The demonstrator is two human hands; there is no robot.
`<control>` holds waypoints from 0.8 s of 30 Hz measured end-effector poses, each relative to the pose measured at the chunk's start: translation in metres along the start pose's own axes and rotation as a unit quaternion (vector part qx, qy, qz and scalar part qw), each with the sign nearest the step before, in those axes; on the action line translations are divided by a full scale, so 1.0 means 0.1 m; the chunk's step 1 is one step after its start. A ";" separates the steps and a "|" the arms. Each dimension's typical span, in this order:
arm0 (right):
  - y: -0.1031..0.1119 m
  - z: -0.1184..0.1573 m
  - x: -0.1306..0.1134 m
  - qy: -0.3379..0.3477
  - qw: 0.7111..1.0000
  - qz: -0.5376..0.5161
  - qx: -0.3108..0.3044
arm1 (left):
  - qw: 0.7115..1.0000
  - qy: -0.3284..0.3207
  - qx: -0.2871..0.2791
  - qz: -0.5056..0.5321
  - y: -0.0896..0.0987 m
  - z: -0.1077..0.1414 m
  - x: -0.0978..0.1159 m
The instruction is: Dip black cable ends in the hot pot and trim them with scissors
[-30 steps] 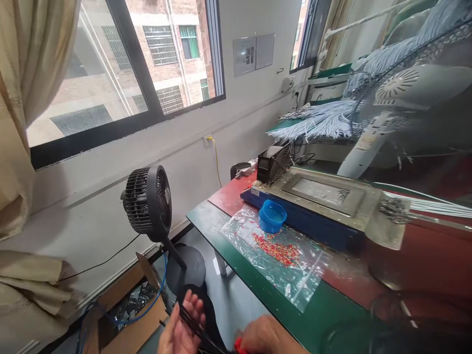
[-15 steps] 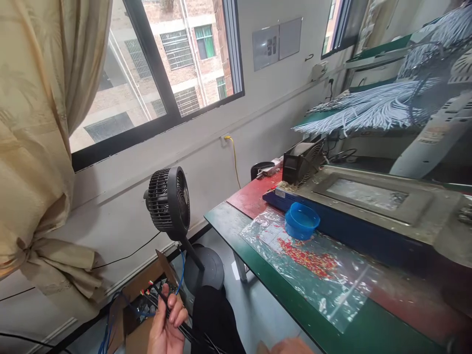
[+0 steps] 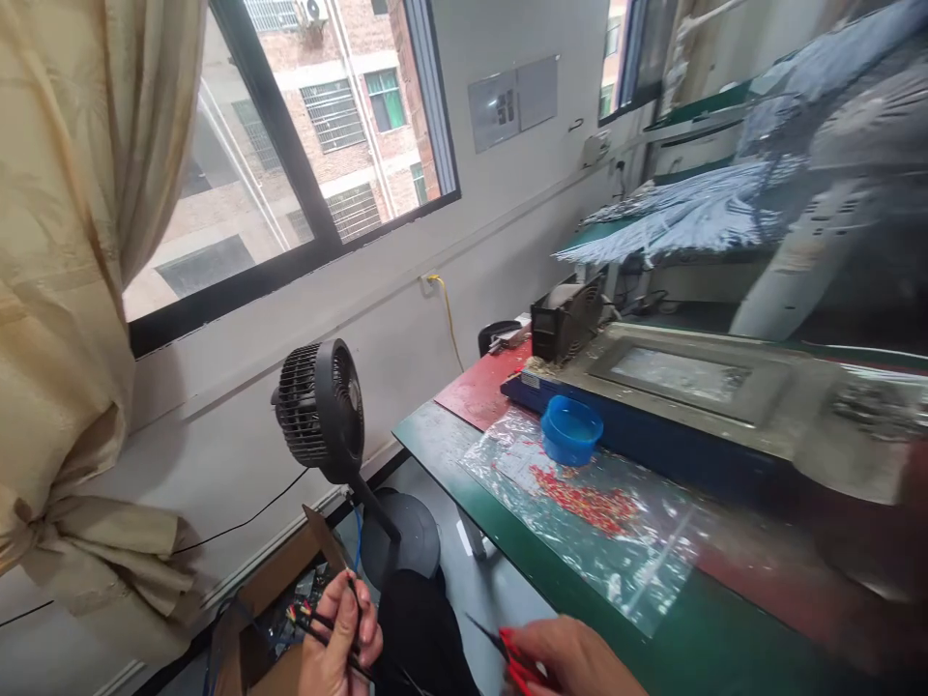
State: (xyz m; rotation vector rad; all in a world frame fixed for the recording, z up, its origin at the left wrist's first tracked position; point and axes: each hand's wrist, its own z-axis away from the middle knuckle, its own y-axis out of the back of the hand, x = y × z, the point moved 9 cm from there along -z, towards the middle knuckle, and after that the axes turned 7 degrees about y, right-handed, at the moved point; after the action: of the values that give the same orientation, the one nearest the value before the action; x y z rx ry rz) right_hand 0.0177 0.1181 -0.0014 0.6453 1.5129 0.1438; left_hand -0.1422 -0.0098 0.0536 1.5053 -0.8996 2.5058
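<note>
My left hand (image 3: 343, 628) is closed on several black cables (image 3: 319, 633) at the bottom of the view. Short red, yellow and white wire ends stick out to the left of the fingers, and one cable is pinched between thumb and forefinger. To the right, beside the green table edge, my right hand (image 3: 569, 657) grips a tool with red handles and a dark pointed tip (image 3: 487, 630), which looks like scissors or snips. The tip points left toward the cables, apart from them.
A green table (image 3: 500, 522) holds a plastic bag (image 3: 656, 585), small red and yellow pieces (image 3: 587, 503), a blue bowl (image 3: 571, 433) and a flat machine (image 3: 674, 387). A black fan (image 3: 323, 411) stands near the wall. An open cardboard box (image 3: 272, 580) lies at lower left.
My left hand has moved slightly right, its fingers now pinching one cable. My right hand has risen into view with the red-handled tool. The camera view has shifted a little.
</note>
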 end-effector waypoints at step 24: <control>0.27 0.04 -0.08 -0.096 0.892 -0.428 0.105 | 0.952 0.201 -0.115 -0.198 -0.60 0.31 -1.17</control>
State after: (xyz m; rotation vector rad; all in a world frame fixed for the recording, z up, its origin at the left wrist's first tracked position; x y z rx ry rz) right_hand 0.0289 0.1353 0.0178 0.1034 1.5016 -0.7486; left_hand -0.0370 0.0492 -0.0068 0.9402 -0.7068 2.2013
